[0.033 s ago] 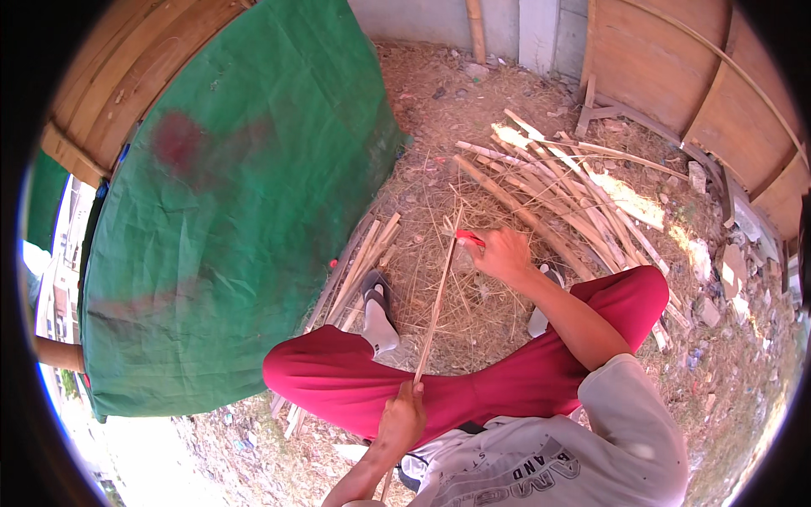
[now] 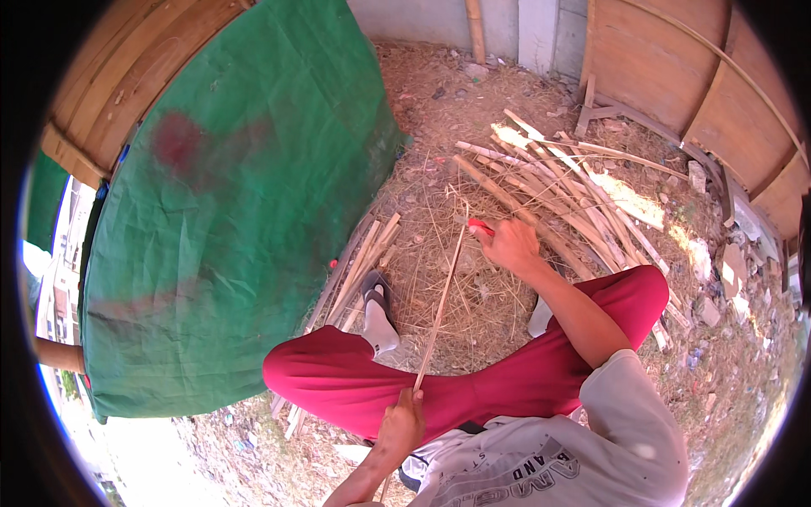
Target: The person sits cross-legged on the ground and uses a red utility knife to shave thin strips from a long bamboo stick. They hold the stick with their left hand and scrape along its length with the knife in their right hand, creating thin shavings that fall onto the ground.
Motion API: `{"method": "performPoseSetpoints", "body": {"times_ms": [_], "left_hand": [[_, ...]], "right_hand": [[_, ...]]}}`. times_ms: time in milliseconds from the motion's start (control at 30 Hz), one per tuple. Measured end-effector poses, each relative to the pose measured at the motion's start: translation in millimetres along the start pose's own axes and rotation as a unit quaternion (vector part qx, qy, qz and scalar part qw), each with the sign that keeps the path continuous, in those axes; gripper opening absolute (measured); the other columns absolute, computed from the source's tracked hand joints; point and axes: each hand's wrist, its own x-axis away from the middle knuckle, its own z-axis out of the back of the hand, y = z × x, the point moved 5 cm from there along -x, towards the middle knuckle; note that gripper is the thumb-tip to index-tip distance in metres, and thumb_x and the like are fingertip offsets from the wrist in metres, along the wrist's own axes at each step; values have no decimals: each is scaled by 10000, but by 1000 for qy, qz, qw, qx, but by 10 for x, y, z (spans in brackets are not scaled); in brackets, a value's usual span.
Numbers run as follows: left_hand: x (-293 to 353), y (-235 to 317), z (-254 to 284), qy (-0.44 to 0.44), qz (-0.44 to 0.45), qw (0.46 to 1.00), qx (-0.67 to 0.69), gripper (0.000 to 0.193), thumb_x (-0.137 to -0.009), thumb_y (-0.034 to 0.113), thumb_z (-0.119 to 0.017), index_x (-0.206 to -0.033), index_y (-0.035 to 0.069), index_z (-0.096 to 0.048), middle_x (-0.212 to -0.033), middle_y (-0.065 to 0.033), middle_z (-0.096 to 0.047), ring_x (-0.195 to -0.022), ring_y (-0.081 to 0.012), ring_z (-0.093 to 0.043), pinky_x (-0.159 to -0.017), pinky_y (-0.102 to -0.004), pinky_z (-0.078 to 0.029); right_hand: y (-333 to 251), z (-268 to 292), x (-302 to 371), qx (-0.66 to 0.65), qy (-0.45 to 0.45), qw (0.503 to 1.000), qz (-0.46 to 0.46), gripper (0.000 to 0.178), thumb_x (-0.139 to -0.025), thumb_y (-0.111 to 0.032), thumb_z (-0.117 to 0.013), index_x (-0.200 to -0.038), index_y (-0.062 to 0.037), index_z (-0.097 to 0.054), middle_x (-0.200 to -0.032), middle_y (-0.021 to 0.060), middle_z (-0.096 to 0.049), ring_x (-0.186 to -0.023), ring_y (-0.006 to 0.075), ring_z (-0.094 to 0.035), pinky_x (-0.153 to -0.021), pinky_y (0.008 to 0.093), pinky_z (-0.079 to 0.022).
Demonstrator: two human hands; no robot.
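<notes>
A long, thin strip of bamboo or wood (image 2: 440, 308) slants from my lap up to the far middle. My left hand (image 2: 400, 422) is closed around its lower part, just in front of my body. Near the far end, my right hand (image 2: 512, 245) grips a red-handled knife (image 2: 481, 226). Its small blade is at the strip, though I cannot tell how deep it bites. Thin, pale shavings curl up at that far tip.
Split poles (image 2: 583, 198) lie in a loose pile beyond my right hand. More sticks (image 2: 365, 266) lie beside a green tarp (image 2: 245, 211) on the left. Straw-like shavings (image 2: 473, 321) cover the ground between my feet. Wooden panels (image 2: 667, 68) stand at the far right.
My right hand with the knife has moved slightly away and to the right. The strip's far end has shifted right, and curled shavings stand up there. My left hand stays about where it was.
</notes>
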Motion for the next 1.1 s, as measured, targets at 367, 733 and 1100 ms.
{"method": "performPoseSetpoints", "body": {"times_ms": [367, 733, 1100], "left_hand": [[-59, -440, -31, 17, -26, 962, 272, 300, -1090, 289, -450, -974, 27, -539, -582, -93, -545, -440, -237, -544, -430, -399, -410], [-361, -139, -45, -166, 135, 796, 566, 327, -1108, 306, -395, -937, 68, -539, -629, 3, -436, -427, -80, -396, -379, -243, -318], [-358, 27, -47, -205, 140, 761, 599, 377, -1109, 343, -366, -831, 104, -455, -568, 22, -327, -383, -69, -255, -330, -258, -192]], "right_hand": [[-134, 270, -20, -162, -12, 986, -22, 469, -967, -513, -577, -1069, -100, -774, -746, 202, -698, -722, 381, -693, -678, 474, -533], [-644, 136, 653, -200, -35, 956, 210, 418, -952, -473, -635, -1078, -99, -774, -652, 139, -684, -523, 286, -652, -514, 391, -510], [-578, 96, 632, -168, 8, 960, 222, 443, -936, -489, -633, -1100, -100, -765, -712, 150, -712, -580, 312, -679, -540, 434, -529]]}}
